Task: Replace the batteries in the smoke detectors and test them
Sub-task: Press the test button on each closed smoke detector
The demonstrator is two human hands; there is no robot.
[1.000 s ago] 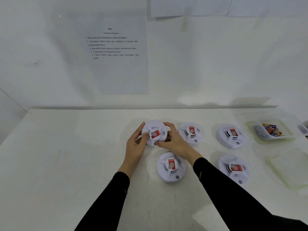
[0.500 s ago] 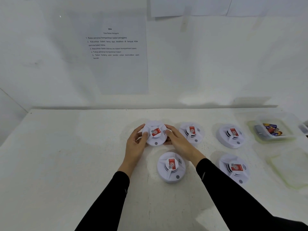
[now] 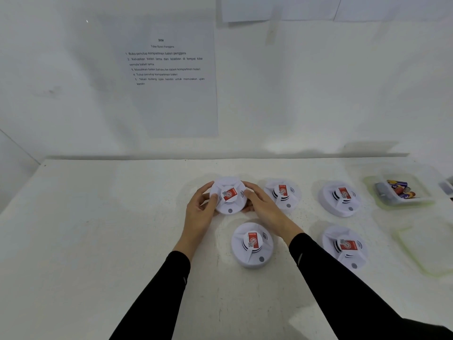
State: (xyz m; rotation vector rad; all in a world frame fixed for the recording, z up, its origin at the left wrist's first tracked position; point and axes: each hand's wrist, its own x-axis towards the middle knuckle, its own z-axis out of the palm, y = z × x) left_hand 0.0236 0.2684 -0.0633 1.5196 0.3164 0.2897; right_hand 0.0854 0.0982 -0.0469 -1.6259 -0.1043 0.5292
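Note:
Several round white smoke detectors with red labels lie on the white table (image 3: 98, 241). My left hand (image 3: 199, 208) and my right hand (image 3: 263, 206) grip the rim of the back-left smoke detector (image 3: 229, 195) from both sides; it rests on the table, label up. Other detectors lie beside it (image 3: 282, 192), at the back right (image 3: 339, 198), in front (image 3: 252, 244) and at the front right (image 3: 344, 246). A clear tub of batteries (image 3: 398, 190) stands at the far right.
An empty clear container (image 3: 426, 246) lies at the right edge, in front of the battery tub. A printed instruction sheet (image 3: 169, 74) hangs on the wall behind the table. Another container (image 3: 447, 186) peeks in at the far right.
The held detector was tilted up off the table a second ago; both hands have lowered it flat and turned it so its grey button faces me.

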